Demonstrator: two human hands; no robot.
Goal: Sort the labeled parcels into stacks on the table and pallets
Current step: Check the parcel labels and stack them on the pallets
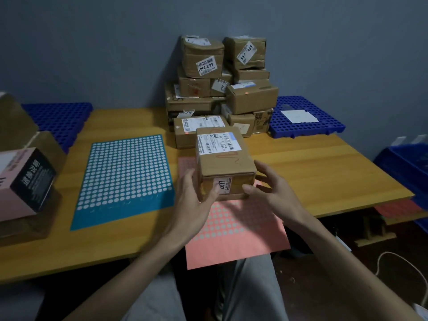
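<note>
Mid-sort, holding the cardboard parcel [222, 158] in a both-sided grip by left hand [194, 202] and right hand [269, 189], over the pink dotted sheet [238, 232] on the desk [312, 163]. Probably calls next for reading its label [222, 185] — choosing a stack.

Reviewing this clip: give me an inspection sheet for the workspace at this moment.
Surface: wooden table, bearing a teal dotted sheet and a pink dotted sheet.
Job's things: parcel over the pink sheet; parcel pile at the back centre; left pallet and right pallet, blue, at the back, the right one bearing white paper.
Clutter: pink and black box beside brown cartons, left edge.
Hands: left hand grips the parcel's left side; right hand holds its right corner.
Cables: white cable on the floor, lower right.
Surroundings: grey wall; blue crates at right.
</note>
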